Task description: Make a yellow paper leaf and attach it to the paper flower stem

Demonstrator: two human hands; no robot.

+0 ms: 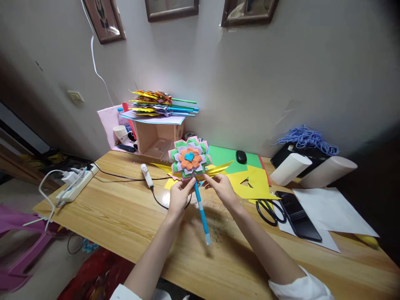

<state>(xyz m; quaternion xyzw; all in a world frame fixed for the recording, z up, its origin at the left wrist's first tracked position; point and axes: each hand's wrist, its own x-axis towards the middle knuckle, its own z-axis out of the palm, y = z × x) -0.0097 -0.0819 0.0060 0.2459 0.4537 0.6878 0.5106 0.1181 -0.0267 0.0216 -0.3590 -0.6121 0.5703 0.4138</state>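
Observation:
A layered paper flower in pink, green, lilac and orange, with a blue centre, faces me above the table. Its blue paper stem slants down toward me. My left hand is closed on the flower where the stem meets the petals. Just to the right, my right hand pinches at the flower's lower edge; its fingertips are partly hidden. Yellow pleated paper sticks out on both sides behind the flower, and I cannot tell whether it is attached.
Finished-looking paper flowers lie on a box at the back. A white glue gun with its cord rests left. To the right are yellow paper, black-handled scissors, a phone, a mouse and paper rolls.

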